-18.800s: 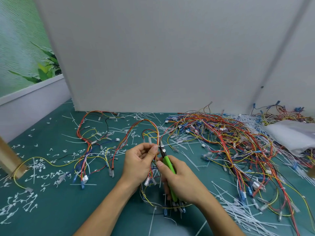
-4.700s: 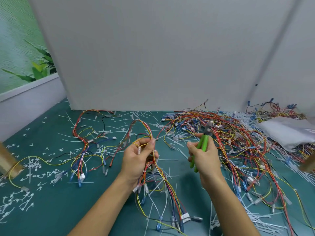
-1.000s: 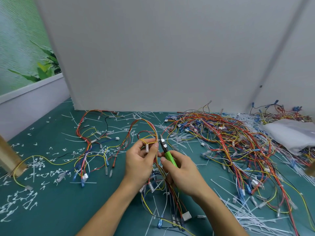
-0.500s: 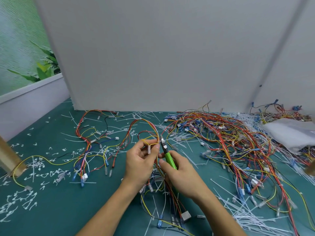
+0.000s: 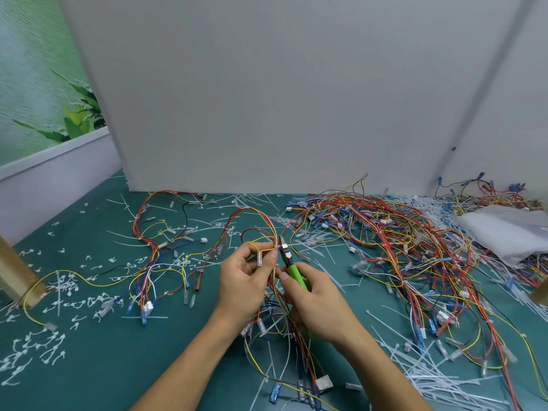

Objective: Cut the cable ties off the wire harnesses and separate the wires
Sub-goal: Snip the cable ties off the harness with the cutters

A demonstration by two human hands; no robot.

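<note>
My left hand pinches a bunch of wires between thumb and fingers, just above the green table. My right hand is curled round the green cutters, their tip right beside the bunch. Farther right lies a big pile of wires. Behind it stands a grey wall.

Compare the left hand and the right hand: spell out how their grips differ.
The left hand pinches a wire harness at its fingertips; the right hand wraps its fingers round the green-handled cutters. The left hand's fingers point up, holding a yellow loop; the right hand sits lower and nearer, with the cutter tips aimed beside the left fingertips. Shared: both are bare, close together, over the green mat.
</note>
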